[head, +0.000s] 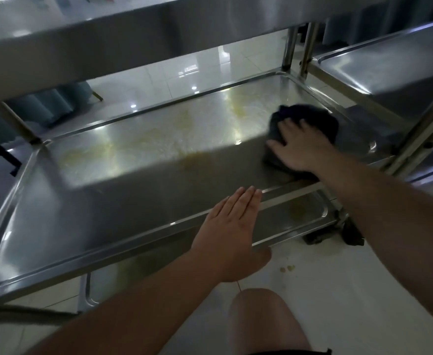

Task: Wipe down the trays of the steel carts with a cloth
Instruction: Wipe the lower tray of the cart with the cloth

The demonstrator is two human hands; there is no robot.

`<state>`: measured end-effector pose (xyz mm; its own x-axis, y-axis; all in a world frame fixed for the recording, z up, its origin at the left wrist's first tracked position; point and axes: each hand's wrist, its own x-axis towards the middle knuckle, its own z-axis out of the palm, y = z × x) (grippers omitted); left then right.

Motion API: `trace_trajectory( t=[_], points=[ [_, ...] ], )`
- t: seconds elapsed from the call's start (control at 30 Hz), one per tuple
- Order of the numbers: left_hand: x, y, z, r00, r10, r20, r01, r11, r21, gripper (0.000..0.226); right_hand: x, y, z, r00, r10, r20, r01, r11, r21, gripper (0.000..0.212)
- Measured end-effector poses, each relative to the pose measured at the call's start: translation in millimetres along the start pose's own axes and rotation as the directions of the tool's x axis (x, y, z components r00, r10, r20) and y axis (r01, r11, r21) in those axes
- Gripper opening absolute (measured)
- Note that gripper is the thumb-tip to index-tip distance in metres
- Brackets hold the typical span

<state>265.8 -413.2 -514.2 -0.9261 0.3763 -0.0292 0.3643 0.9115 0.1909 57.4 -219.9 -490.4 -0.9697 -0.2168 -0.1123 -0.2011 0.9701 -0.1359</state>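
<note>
- Flat-fingered, the right hand presses down on a dark cloth bunched at the right end of the middle tray; the fingers lie spread over the cloth rather than curled round it.
- Over at the near rim of that tray, the left hand is laid with its fingers straight and together, holding nothing, and looks to be steadying the cart.
- Yellowish smears run across the far and middle part of the tray, well to the left of the cloth, so most of the wiping seems yet to come.
- To do it well, I'd say keep the palm heavy on the cloth and draw it in long overlapping passes from right to left, pushing into the rounded corners where grime gathers.
- Keeping the bracing hand firm would be wise, since a cart on wheels may roll away under a hard push.
- A lower tray beneath also shows a yellow mark, and there are drips on the floor near the person's knee.
- Another steel tray stands just beside, to the right.
</note>
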Motion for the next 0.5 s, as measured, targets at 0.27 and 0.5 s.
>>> trace_trajectory(
  t=[0.27, 0.5],
  points=[
    [-52.8, -60.9, -39.4, 0.93, -0.203, -0.307, 0.205, 0.978, -0.027, 0.019, -25.6, -62.5, 17.2, 0.933, -0.356, 0.05, 0.355, 0.935, 0.026, 0.085],
    [-137.2, -185.6, -53.0, 0.663, -0.671, -0.331, 0.683, 0.724, -0.099, 0.024, -2.4, -40.0, 1.6, 0.975, 0.223, 0.002, -0.222, 0.973, 0.058, 0.08]
  ],
)
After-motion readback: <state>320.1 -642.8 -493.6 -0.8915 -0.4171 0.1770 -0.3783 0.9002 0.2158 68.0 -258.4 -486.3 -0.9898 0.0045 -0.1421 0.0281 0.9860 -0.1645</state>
